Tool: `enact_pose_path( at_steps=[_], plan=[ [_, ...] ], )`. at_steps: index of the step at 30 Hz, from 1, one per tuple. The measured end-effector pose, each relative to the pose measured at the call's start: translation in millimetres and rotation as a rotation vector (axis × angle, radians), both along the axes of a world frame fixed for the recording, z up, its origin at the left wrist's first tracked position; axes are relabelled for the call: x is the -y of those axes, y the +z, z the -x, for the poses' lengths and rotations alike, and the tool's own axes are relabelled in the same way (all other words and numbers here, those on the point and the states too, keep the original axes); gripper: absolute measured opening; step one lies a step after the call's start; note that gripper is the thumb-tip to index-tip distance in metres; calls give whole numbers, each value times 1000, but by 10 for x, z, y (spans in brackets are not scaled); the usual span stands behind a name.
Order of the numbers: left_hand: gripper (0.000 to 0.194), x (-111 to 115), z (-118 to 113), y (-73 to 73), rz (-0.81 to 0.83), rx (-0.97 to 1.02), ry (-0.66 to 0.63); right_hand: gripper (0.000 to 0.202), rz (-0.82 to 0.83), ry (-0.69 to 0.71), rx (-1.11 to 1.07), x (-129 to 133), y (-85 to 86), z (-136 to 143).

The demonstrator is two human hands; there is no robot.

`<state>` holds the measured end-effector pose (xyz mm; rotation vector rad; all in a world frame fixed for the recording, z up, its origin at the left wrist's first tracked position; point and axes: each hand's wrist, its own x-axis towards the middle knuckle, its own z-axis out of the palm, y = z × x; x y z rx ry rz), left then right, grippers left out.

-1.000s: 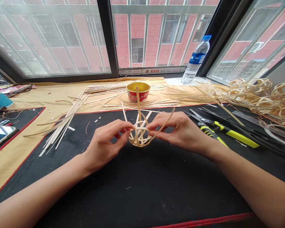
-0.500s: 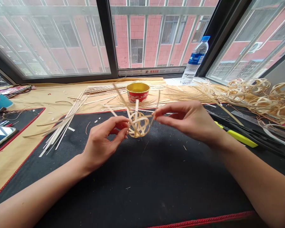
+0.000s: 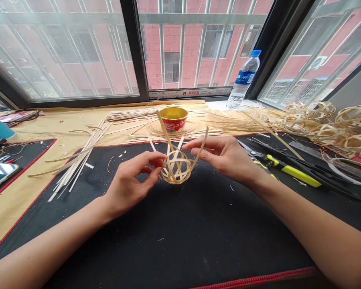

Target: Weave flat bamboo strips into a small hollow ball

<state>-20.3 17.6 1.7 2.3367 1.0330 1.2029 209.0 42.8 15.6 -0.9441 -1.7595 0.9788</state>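
The left hand's [image 3: 134,176] grip pinches the woven form [image 3: 177,172], midway between the worktop's [image 3: 27,188] near and far edges. Right hand [image 3: 228,158]: contact with the loose strip [image 3: 204,140] cannot be confirmed. Uneven pull could loosen the weave.

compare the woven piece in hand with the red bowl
The woven piece is open lattice; the bowl has a solid wall. The woven piece is pale with loose strip ends; the bowl is red outside, yellow inside. The left hand holds the woven piece; no hand touches the bowl. Both are rounded.
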Motion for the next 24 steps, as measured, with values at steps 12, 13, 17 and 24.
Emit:
enact_pose_path(
  at_steps=[12,13,17,24],
  plan=[
    [19,-16,-5,27,150,-13,-12,20,348,174,-129,-30,-93,31],
    [19,-16,-5,28,164,-9,-9,21,372,168,-146,-28,-94,33],
    [22,-20,0,34,222,1,1,19,405,150,-151,-20,-93,31],
    [17,-12,-12,70,261,24,0,19,460,164,-170,-34,-132,16]
  ],
)
